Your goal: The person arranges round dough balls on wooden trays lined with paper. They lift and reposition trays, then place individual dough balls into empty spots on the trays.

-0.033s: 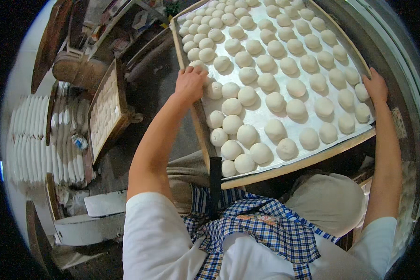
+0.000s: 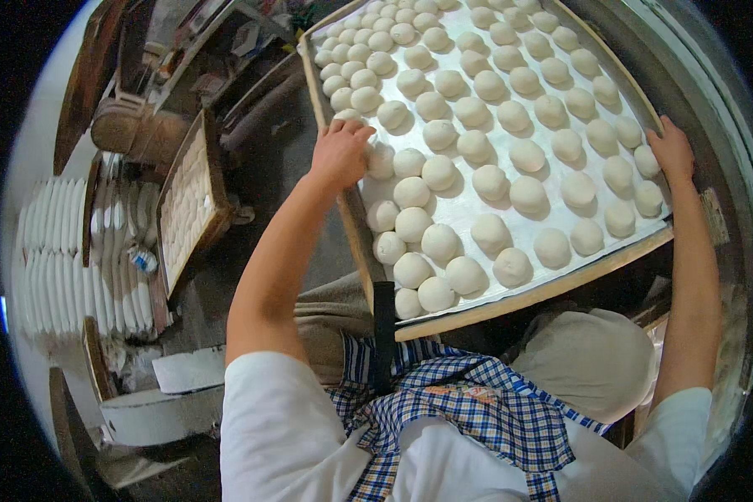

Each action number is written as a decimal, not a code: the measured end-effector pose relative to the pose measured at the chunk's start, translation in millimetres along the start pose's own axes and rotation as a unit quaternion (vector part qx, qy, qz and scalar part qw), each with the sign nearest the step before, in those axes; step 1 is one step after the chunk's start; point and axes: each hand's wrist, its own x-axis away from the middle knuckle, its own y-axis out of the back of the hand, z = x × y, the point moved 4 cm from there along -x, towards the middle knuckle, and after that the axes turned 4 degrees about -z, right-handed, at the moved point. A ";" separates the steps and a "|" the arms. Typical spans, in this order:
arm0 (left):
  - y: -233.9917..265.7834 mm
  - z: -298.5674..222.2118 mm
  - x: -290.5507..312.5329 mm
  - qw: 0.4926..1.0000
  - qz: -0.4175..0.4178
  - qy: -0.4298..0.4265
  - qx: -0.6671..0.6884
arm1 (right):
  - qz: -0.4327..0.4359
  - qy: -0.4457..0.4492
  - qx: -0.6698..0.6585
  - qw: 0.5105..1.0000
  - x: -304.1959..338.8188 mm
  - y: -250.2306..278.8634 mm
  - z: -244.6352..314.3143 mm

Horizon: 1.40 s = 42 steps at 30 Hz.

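Note:
A large wooden-edged tray (image 2: 510,294) lies in front of me, tilted in the picture and lined with a pale sheet. Many round white dough balls (image 2: 529,193) cover it, packed closer along the left side and at the far end. My left hand (image 2: 341,153) grips the tray's left side, fingers curled over the rim beside the dough balls. On the opposite side, my right hand (image 2: 674,151) is closed round the right rim, its thumb and fingers partly hidden by the edge. The near edge of the tray is above my knees.
At the left leans another wooden tray (image 2: 186,201) with pale pieces in it. Farther left are stacked white bundles (image 2: 54,284), with a round whitish container (image 2: 163,416) below them. A wooden seat (image 2: 130,127) and cluttered shelving stand at the far left.
The view has shifted very slightly. Both hands keep their hold on the two sides of the tray, and the dough balls stay in the same arrangement.

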 end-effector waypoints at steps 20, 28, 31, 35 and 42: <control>-10.9 -20.0 42.7 0.999 0.038 -0.006 -0.017 | 0.013 -0.011 0.001 1.000 3.2 10.1 17.4; 4.1 -36.0 1.8 0.981 0.046 0.100 0.159 | 0.017 0.003 0.012 1.000 -4.8 -0.4 -3.1; -2.9 -47.1 -7.6 0.959 0.126 0.155 0.202 | 0.064 -0.018 0.003 0.998 -0.5 12.2 15.7; 2.1 -47.9 -2.4 0.944 -0.085 0.153 0.281 | -0.001 0.001 -0.001 1.000 0.3 5.3 5.3; -2.0 -43.8 -13.8 0.995 0.001 0.025 0.093 | 0.016 -0.007 0.009 1.000 3.5 12.3 13.1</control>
